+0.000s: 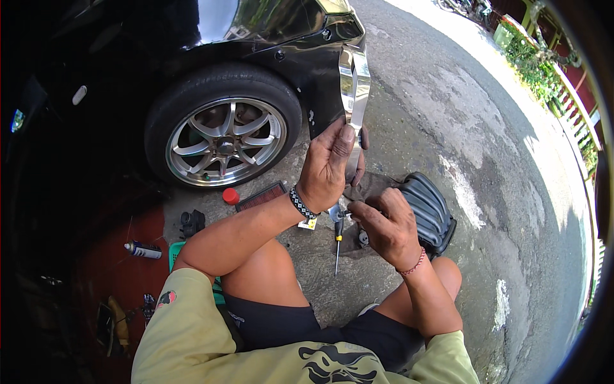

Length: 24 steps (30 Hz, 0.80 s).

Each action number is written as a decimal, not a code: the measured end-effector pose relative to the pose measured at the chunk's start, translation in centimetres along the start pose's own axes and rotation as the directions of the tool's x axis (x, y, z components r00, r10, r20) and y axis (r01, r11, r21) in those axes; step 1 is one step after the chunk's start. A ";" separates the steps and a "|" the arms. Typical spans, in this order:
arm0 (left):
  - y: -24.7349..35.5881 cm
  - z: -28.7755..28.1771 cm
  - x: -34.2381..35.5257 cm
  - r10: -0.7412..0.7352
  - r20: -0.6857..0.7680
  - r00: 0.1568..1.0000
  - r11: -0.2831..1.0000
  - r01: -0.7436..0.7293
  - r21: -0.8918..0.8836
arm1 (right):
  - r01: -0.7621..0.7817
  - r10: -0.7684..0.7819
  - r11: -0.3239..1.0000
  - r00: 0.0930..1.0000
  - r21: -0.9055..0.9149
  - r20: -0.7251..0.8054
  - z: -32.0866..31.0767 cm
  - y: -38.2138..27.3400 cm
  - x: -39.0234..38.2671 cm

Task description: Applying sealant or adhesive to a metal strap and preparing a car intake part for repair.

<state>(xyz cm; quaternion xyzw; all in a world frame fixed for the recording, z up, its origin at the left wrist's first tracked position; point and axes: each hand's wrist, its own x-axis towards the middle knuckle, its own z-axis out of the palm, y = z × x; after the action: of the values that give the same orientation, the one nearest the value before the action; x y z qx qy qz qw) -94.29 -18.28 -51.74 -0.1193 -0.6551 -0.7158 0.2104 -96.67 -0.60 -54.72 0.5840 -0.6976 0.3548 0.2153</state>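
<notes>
My left hand (329,160) is closed round a long, shiny bent metal strip (355,83). The strip stands roughly upright beside the black car's (313,70) corner, its lower end passing through my fingers. Lower and to the right, my right hand (390,227) has its thumb and fingers pinched together. A small silver metal piece (337,213) shows at those fingertips; its kind is unclear and my fingers partly hide it. Just below it on the ground lies a screwdriver (338,246) with a black and yellow handle.
The car's wheel (224,144) is at the upper left. A red cap (231,196) and a rectangular air filter (261,196) lie near it. A ribbed black plastic housing (425,211) rests by my right knee. A spray can (142,249) and green basket (174,255) are at left.
</notes>
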 end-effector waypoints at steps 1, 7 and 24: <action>0.0 0.0 0.0 0.009 -0.013 1.000 1.000 -0.009 -0.005 | -0.009 0.009 1.000 1.000 -0.008 0.018 -0.1 0.0 0.0; 0.0 -0.1 0.2 0.061 -0.064 0.996 0.997 -0.057 0.049 | -0.006 0.006 1.000 1.000 -0.020 -0.001 -0.4 -0.2 0.3; 0.3 -0.4 0.7 0.112 -0.243 0.963 0.986 -0.077 0.147 | -0.130 0.132 0.991 0.990 -0.036 0.042 0.3 -0.4 0.4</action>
<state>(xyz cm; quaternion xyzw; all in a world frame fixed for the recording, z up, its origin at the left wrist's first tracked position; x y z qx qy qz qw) -94.73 -18.74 -51.24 -0.0444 -0.6641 -0.6679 0.3331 -96.35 -1.08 -54.57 0.5409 -0.7448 0.3436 0.1859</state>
